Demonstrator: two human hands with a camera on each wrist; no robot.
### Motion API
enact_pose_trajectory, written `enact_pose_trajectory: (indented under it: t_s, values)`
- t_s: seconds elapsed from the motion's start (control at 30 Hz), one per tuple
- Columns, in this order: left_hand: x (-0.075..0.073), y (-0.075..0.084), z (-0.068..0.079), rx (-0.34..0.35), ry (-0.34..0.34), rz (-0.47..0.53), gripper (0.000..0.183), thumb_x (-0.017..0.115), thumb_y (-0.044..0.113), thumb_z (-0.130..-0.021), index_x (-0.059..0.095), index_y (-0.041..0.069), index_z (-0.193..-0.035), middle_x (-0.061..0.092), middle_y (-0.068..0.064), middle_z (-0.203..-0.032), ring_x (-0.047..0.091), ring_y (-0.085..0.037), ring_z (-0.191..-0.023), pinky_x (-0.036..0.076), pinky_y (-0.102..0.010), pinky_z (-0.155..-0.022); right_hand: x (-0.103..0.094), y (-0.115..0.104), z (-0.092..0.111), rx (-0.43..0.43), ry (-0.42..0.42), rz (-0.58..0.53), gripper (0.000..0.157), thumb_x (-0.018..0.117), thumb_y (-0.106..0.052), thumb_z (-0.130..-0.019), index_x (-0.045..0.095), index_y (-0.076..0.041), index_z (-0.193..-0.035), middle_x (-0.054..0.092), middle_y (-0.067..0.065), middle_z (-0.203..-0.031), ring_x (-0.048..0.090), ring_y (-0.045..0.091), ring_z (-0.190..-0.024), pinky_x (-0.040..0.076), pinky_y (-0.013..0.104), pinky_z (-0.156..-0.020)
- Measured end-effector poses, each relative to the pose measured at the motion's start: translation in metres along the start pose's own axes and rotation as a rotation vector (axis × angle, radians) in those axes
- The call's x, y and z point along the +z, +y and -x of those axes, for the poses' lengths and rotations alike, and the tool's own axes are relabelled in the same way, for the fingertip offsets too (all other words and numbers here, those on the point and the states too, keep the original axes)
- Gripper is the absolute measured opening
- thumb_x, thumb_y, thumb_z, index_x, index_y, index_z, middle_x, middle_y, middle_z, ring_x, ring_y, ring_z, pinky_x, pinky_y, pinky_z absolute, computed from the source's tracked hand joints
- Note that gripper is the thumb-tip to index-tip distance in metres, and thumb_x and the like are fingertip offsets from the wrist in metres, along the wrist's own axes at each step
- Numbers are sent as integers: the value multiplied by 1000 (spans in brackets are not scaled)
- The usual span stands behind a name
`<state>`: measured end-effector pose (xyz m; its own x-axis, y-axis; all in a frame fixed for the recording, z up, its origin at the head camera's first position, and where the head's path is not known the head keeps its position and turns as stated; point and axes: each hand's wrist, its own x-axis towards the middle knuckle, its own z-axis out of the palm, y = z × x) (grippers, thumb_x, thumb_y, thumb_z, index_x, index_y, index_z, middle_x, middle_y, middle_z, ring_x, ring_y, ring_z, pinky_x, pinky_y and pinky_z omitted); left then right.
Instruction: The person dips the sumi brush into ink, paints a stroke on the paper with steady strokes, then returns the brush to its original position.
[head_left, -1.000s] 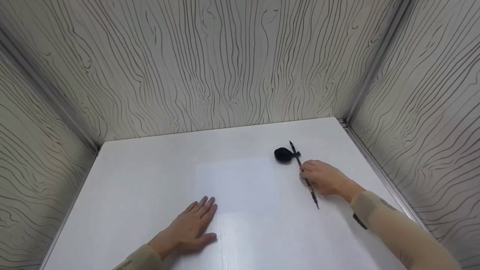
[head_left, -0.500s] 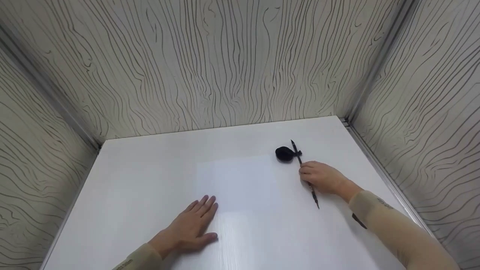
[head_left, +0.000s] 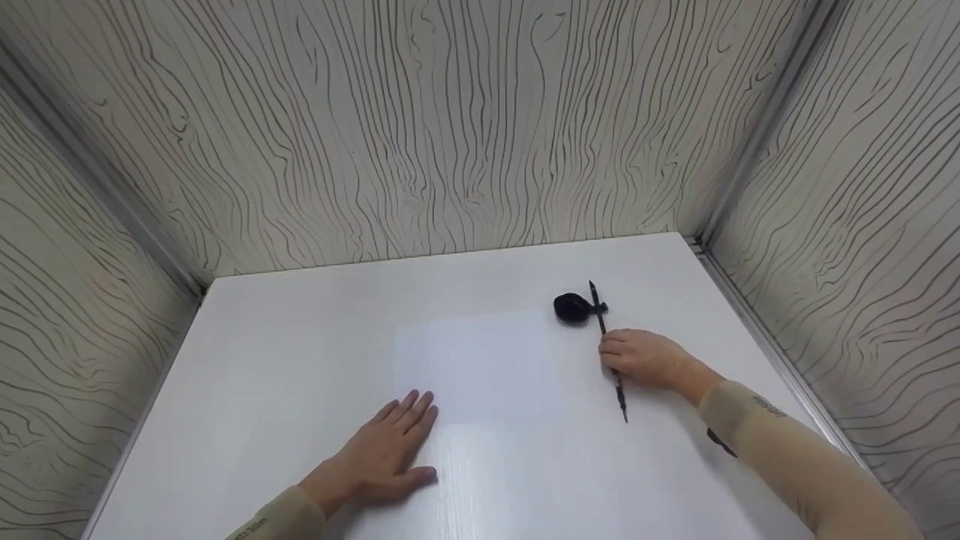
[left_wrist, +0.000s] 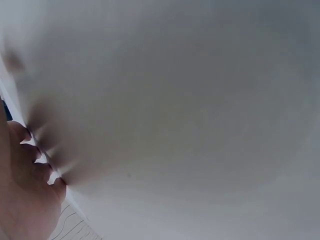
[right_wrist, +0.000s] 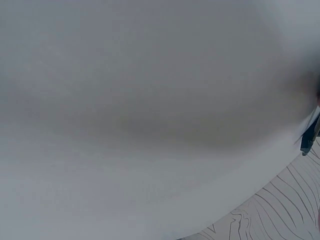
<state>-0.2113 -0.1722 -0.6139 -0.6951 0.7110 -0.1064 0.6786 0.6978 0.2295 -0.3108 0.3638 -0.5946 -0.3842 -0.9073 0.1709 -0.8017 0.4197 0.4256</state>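
A dark writing brush [head_left: 620, 396] lies slantwise at the right of the white table, its black tip pointing away from me. Its upper part crosses the small handle of a round black ink dish [head_left: 572, 309]. My right hand [head_left: 643, 358] holds the brush near the middle, fingers bent over the shaft. In front of me a white sheet of paper [head_left: 487, 367] lies flat. My left hand [head_left: 382, 454] rests palm down at the sheet's lower left corner, fingers straight and thumb spread. In the left wrist view, the left fingers [left_wrist: 42, 167] touch the flat surface.
The white table [head_left: 262, 360] meets wood-grain patterned panels [head_left: 450, 135] at the back and both sides. Metal frame strips run along the corners. In the right wrist view, a dark object, probably the ink dish [right_wrist: 307, 137], shows at the right edge.
My right hand has shifted slightly toward me. The brush has turned a little, its tip moving right and its near end left. My left hand stays in place.
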Motion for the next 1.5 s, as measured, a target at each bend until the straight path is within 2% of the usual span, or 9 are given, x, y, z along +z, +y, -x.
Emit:
enact_pose_trajectory:
  t_s: [0.17, 0.33, 0.67, 0.9, 0.97, 1.03, 1.13, 1.2, 1.5]
  values:
    - [-3, 2, 2, -2, -4, -5, 97, 44, 73, -109, 28, 8, -178, 22, -11, -190, 23, -37, -177, 30, -61, -141, 2, 2, -3, -47, 55, 59, 26, 93, -5, -81, 74, -12, -97, 81, 3, -108, 78, 21, -108, 67, 31, -97]
    - [-6, 3, 2, -5, -13, 2, 97, 44, 73, -109, 27, 8, -179, 21, -11, -190, 22, -37, -178, 28, -61, -141, 1, 5, -6, -70, 125, 72, 25, 88, -1, -78, 72, -10, -96, 80, 4, -106, 78, 22, -105, 67, 31, -95]
    - [-7, 3, 2, 3, -21, 2, 97, 44, 72, -110, 26, 5, -178, 19, -14, -190, 20, -38, -177, 27, -62, -142, -9, 11, -11, -28, 209, 55, 27, 83, 4, -82, 73, -7, -104, 82, 8, -111, 80, 25, -106, 69, 33, -93]
    - [-7, 3, 2, -1, -21, 15, 97, 44, 72, -110, 26, 6, -178, 19, -13, -190, 20, -38, -178, 26, -62, -142, -17, 18, -20, -15, 327, 58, 23, 73, 6, -86, 75, -4, -106, 81, 12, -110, 79, 26, -104, 69, 34, -91]
    - [-6, 3, 2, -2, -23, 20, 97, 44, 73, -110, 26, 6, -179, 19, -13, -190, 20, -38, -178, 26, -62, -142, -21, 20, -23, 11, 345, 57, 21, 69, 6, -91, 76, -3, -108, 81, 11, -110, 79, 26, -104, 69, 34, -90]
    - [-6, 3, 1, -5, -24, 24, 98, 45, 73, -109, 26, 7, -179, 19, -12, -190, 20, -37, -178, 26, -62, -142, -26, 20, -26, 46, 359, 46, 21, 61, 5, -101, 77, -4, -110, 81, 10, -111, 79, 25, -103, 69, 34, -89]
    - [-6, 3, 1, -8, -26, 28, 98, 45, 73, -109, 26, 7, -179, 18, -12, -190, 19, -37, -178, 26, -62, -142, -31, 21, -30, 108, 389, 26, 34, 44, -1, -118, 77, -4, -110, 80, 10, -110, 79, 25, -101, 69, 33, -86]
    - [-6, 3, 2, -12, -28, 29, 99, 45, 74, -109, 26, 7, -179, 18, -11, -190, 19, -37, -178, 26, -62, -142, -34, 22, -33, 149, 420, 9, 42, 36, -7, -122, 76, -3, -109, 79, 10, -109, 79, 24, -99, 69, 33, -84]
    - [-4, 3, 2, -3, -14, 25, 99, 46, 74, -108, 28, 7, -178, 20, -12, -190, 21, -38, -177, 28, -63, -141, -42, 29, -44, 329, 584, -88, 29, 49, -15, -121, 69, 2, -109, 73, 14, -102, 79, 27, -88, 69, 33, -74]
